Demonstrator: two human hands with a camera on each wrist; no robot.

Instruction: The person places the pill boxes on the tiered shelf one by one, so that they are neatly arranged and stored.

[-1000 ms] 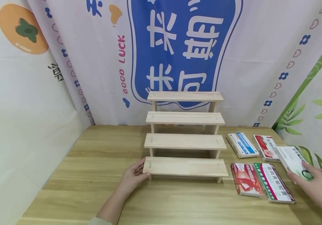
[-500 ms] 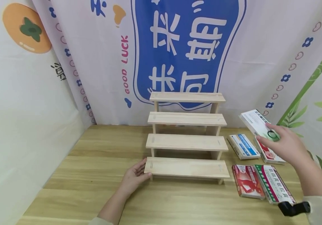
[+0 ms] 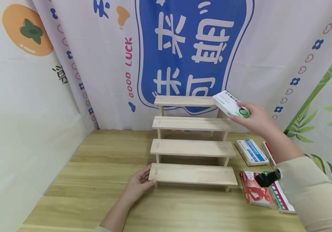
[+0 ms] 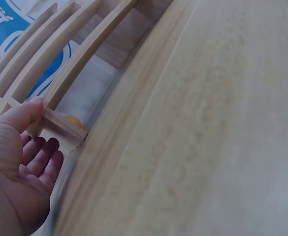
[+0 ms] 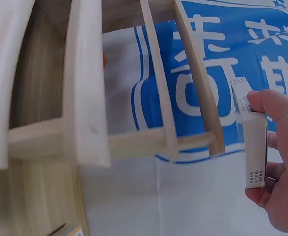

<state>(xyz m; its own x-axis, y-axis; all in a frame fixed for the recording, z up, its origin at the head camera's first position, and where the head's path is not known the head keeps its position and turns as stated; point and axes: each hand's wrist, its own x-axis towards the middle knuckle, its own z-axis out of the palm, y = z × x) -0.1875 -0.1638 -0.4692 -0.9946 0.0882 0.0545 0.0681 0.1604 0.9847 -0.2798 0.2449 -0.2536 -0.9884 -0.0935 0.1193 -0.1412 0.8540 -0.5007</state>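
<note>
A four-tiered wooden display stand (image 3: 193,173) stands on the table like a small staircase. My left hand (image 3: 138,185) grips the left end of its lowest step; in the left wrist view the thumb (image 4: 28,113) lies on the step's edge, with the fingers curled below. My right hand (image 3: 254,117) pinches a white and green medicine box (image 3: 226,102) by its right end, at the right end of the top step. The right wrist view has this box (image 5: 255,147) beside the top board, apparently a little apart from it.
Right of the stand lie a blue and white medicine box (image 3: 252,152), a red box (image 3: 256,190), a green and white box (image 3: 283,196) and another red and white box (image 3: 268,152), the last two partly hidden by my right arm. A printed cloth (image 3: 108,80) hangs close behind the stand.
My right hand has lifted the white and green medicine box from the right side and carried it left and up to the top step. The left hand has kept its place.
</note>
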